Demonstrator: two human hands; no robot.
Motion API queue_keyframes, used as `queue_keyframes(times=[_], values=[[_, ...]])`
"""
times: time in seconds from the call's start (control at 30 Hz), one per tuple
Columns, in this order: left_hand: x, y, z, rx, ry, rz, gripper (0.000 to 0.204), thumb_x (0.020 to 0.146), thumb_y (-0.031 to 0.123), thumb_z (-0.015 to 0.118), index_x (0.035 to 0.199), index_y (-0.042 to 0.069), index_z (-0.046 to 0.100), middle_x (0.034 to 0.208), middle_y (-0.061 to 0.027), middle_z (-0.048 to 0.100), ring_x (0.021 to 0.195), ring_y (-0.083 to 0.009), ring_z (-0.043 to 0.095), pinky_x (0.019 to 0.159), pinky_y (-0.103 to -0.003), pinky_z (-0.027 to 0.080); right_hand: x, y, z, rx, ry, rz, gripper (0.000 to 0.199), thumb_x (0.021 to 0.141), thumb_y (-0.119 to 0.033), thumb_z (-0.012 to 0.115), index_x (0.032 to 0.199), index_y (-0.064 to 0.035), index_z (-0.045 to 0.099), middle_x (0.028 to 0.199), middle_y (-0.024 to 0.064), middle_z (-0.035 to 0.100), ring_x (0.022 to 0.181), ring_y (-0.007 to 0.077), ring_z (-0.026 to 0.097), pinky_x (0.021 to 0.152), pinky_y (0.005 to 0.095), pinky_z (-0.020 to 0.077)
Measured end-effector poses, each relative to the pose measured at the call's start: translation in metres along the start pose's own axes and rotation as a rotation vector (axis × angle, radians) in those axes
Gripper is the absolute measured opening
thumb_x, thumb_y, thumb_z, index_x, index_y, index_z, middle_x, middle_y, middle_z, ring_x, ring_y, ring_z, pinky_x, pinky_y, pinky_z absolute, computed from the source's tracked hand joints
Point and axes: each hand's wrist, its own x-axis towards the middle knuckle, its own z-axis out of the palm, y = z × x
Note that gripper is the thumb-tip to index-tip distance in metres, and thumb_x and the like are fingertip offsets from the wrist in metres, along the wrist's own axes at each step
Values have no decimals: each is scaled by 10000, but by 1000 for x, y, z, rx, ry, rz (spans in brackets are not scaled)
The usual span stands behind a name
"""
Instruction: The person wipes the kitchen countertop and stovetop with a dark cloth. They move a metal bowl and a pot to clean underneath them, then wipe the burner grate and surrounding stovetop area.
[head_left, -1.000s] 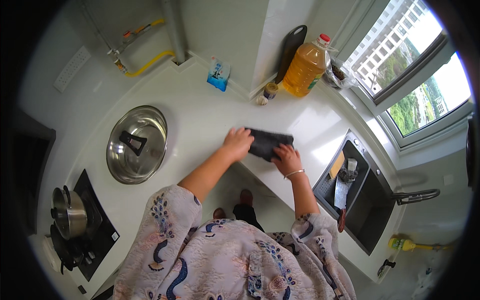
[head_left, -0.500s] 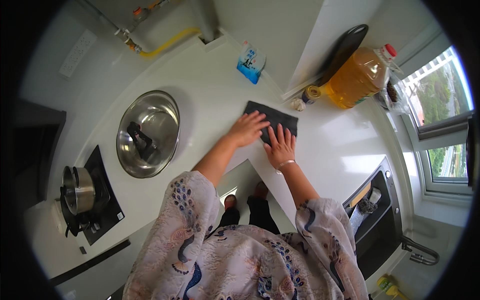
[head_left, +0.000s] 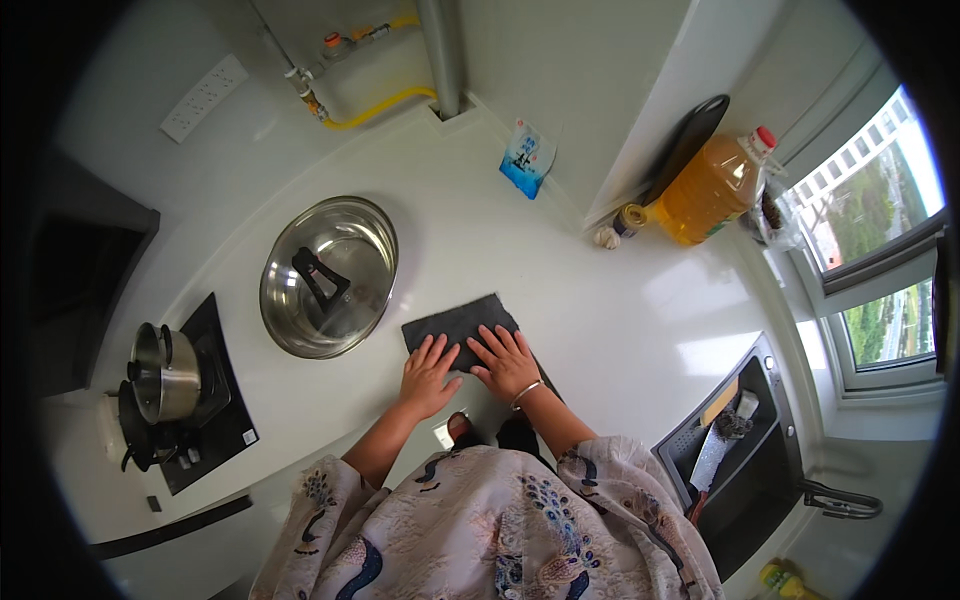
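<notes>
Both my palms lie flat on the dark grey cloth on the white counter: my left hand on its near-left edge, my right hand just beside it (fingers spread). A steel pot lid sits near the cloth's left.

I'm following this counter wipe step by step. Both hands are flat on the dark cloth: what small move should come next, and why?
Probably push the cloth forward, away from the body. Left hand and right hand both press flat on its near half, close to the counter edge, and a broad stretch of counter lies beyond it. The big lid sits close on the left, so steer clear of it.
</notes>
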Motion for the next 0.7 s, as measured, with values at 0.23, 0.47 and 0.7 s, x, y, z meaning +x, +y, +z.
queue_keyframes(times=[0.23, 0.47, 0.7], values=[[58, 15, -1, -29, -99, 176, 633, 864, 443, 560, 1415, 165, 420, 1526, -95, 289, 1426, -304, 210, 1133, -483, 192, -10, 7, -7, -51, 61, 320, 589, 885, -420, 553, 1417, -215, 406, 1505, 82, 325, 1388, 309, 276, 1133, 512, 196], [120, 13, -2, 36, -137, 160, 710, 842, 421, 600, 1454, 168, 346, 1542, -87, 258, 1435, -289, 191, 1137, -479, 200, 52, 50, 3, -86, 125, 341, 610, 869, -321, 564, 1430, -177, 374, 1516, 114, 296, 1387, 340, 262, 1134, 470, 212], [240, -26, -27, -4, -346, 59, 698, 818, 354, 632, 1445, 189, 372, 1559, -74, 218, 1438, -300, 176, 1142, -437, 233, 149, 76, -24, -10, 44, 462, 618, 897, -350, 530, 1458, -185, 330, 1547, 88, 235, 1414, 325, 204, 1153, 477, 140]])
